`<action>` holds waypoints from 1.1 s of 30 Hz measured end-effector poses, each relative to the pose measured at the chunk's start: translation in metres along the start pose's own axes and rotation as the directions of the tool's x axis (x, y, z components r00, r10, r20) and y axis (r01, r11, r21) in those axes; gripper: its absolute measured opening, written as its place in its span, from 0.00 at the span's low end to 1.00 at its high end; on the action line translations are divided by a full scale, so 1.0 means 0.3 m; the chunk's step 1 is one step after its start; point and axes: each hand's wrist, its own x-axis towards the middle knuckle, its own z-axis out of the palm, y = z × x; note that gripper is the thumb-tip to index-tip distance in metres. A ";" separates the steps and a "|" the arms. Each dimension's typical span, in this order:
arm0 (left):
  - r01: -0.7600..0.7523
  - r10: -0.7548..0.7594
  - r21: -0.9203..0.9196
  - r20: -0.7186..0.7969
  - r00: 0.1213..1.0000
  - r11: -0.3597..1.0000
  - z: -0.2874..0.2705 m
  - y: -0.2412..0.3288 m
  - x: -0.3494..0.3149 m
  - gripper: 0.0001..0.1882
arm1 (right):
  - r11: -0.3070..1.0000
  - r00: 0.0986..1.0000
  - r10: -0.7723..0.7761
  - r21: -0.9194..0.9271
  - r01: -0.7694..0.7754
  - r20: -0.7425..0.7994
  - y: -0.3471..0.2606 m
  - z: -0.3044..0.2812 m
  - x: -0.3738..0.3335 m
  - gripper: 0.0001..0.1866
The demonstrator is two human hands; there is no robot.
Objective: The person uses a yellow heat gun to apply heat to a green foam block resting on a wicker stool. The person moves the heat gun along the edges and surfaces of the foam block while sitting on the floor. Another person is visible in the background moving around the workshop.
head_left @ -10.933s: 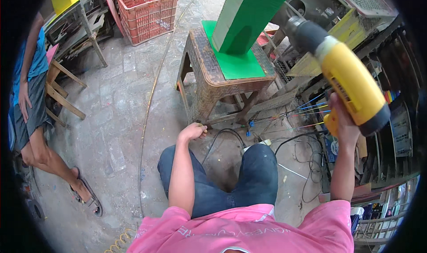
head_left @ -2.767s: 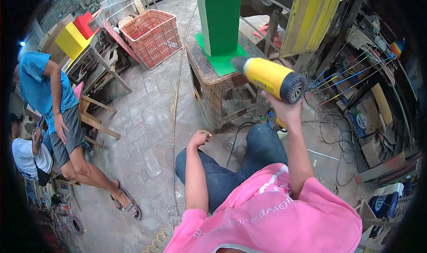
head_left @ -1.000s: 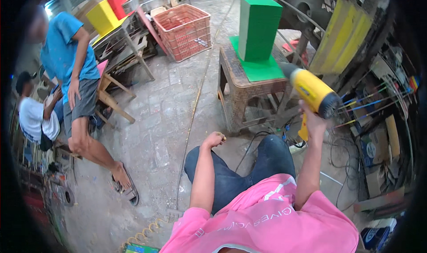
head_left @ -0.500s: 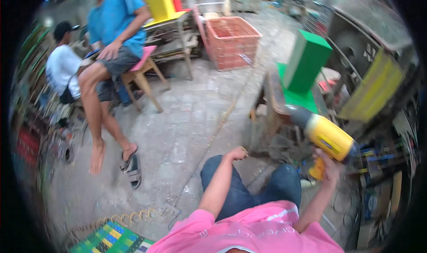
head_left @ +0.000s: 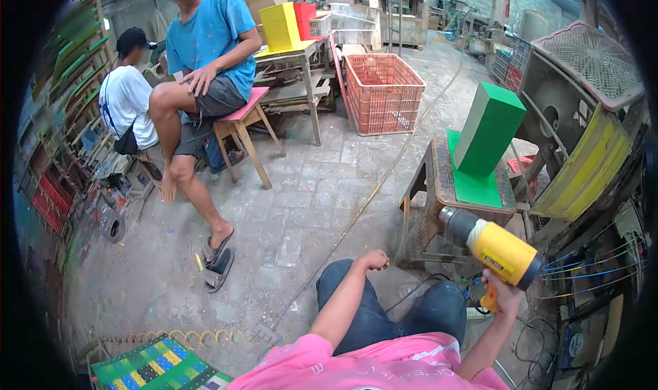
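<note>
A yellow heat gun with a dark nozzle is gripped by its handle in my right hand. Its nozzle points up and left toward the front edge of a worn wooden stool. On that stool stands a tall green block, upright on a flat green sheet. My left hand hovers by my left knee with its fingers curled closed; whatever may be inside is hidden.
A person in a blue shirt sits on a pink-topped stool; another in white sits behind. A yellow block rests on a table near an orange crate. Cables lie at lower right.
My view has shifted, so the scene sits lower and sharper. The seated person in blue has lowered one leg's position relative to the other. The heat gun remains in my right hand.
</note>
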 end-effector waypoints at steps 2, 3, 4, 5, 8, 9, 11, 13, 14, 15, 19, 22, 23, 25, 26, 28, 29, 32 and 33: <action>-0.076 0.076 0.089 0.007 0.997 0.993 0.000 -0.012 -0.005 0.16 | 0.999 0.999 0.032 0.029 -0.031 -0.010 -0.013 -0.024 0.009 0.19; -0.067 0.067 0.066 -0.008 0.998 0.996 -0.001 -0.014 0.000 0.16 | 0.999 0.999 -0.015 0.034 0.017 -0.052 -0.007 -0.061 0.035 0.19; -0.055 0.056 0.039 -0.015 0.998 0.998 0.009 -0.017 0.002 0.16 | 0.998 0.994 -0.056 0.031 0.059 -0.097 -0.011 -0.079 0.040 0.19; -0.045 0.045 0.012 -0.022 0.999 0.999 0.018 -0.018 0.007 0.16 | 0.997 0.961 -0.081 -0.033 0.075 -0.265 -0.048 -0.056 0.046 0.14; 0.046 -0.046 -0.006 -0.028 0.999 0.999 -0.012 -0.051 0.030 0.15 | 0.993 0.878 -0.085 -0.111 0.037 -0.470 -0.040 -0.079 0.132 0.12; 0.071 -0.072 -0.020 -0.042 0.997 0.997 -0.032 -0.078 0.027 0.15 | 0.994 0.889 -0.069 -0.108 0.023 -0.452 -0.035 -0.059 0.138 0.12; 0.066 -0.066 -0.018 -0.016 0.998 0.998 -0.005 -0.039 0.028 0.15 | 0.990 0.885 -0.054 -0.142 -0.013 -0.463 -0.053 -0.052 0.139 0.12; 0.104 -0.104 0.004 0.037 0.994 0.995 0.000 0.019 0.018 0.14 | 0.985 0.938 0.008 -0.157 -0.067 -0.346 -0.015 -0.054 0.113 0.15; 0.105 -0.105 -0.008 0.035 0.994 0.994 -0.008 0.041 0.007 0.14 | 0.996 0.979 0.005 -0.084 -0.022 -0.202 -0.007 -0.037 0.089 0.17; 0.101 -0.100 -0.019 0.045 0.994 0.995 -0.006 0.072 -0.001 0.14 | 0.991 0.987 0.098 -0.077 -0.108 -0.128 -0.005 -0.031 0.066 0.19; 0.070 -0.068 -0.061 0.034 0.997 0.996 -0.016 0.056 -0.035 0.14 | 0.999 1.000 0.028 0.017 -0.027 -0.008 -0.005 -0.023 0.046 0.21; 0.069 -0.068 -0.050 0.033 0.997 0.996 -0.041 0.035 -0.058 0.14 | 0.996 0.976 -0.012 -0.085 -0.006 -0.216 -0.058 -0.054 0.105 0.13; 0.059 -0.057 -0.052 0.032 0.998 0.997 -0.046 0.032 -0.058 0.14 | 0.989 0.940 -0.019 -0.144 -0.032 -0.341 -0.066 -0.061 0.132 0.12; 0.053 -0.051 -0.066 0.038 0.998 0.996 -0.048 0.039 -0.056 0.14 | 0.973 0.876 -0.064 -0.224 -0.051 -0.477 -0.054 -0.074 0.153 0.10; 0.048 -0.045 -0.078 0.036 0.998 0.996 -0.046 0.046 -0.056 0.14 | 0.968 0.863 -0.095 -0.249 -0.037 -0.496 -0.039 -0.077 0.159 0.10; 0.063 -0.060 -0.062 0.049 0.997 0.996 -0.045 0.062 -0.058 0.13 | 0.955 0.837 -0.161 -0.297 -0.001 -0.523 -0.018 -0.072 0.168 0.11; 0.075 -0.072 -0.048 0.058 0.996 0.996 -0.044 0.062 -0.061 0.13 | 0.966 0.892 -0.135 -0.257 0.022 -0.432 -0.025 -0.032 0.145 0.12; 0.111 -0.109 -0.012 0.106 0.988 0.994 -0.041 0.067 -0.057 0.13 | 0.973 0.992 -0.098 -0.217 0.078 -0.083 -0.002 0.041 0.076 0.26; 0.126 -0.125 0.000 0.119 0.985 0.992 -0.043 0.066 -0.058 0.13 | 0.976 0.999 -0.041 -0.215 0.039 -0.004 -0.005 0.063 0.048 0.27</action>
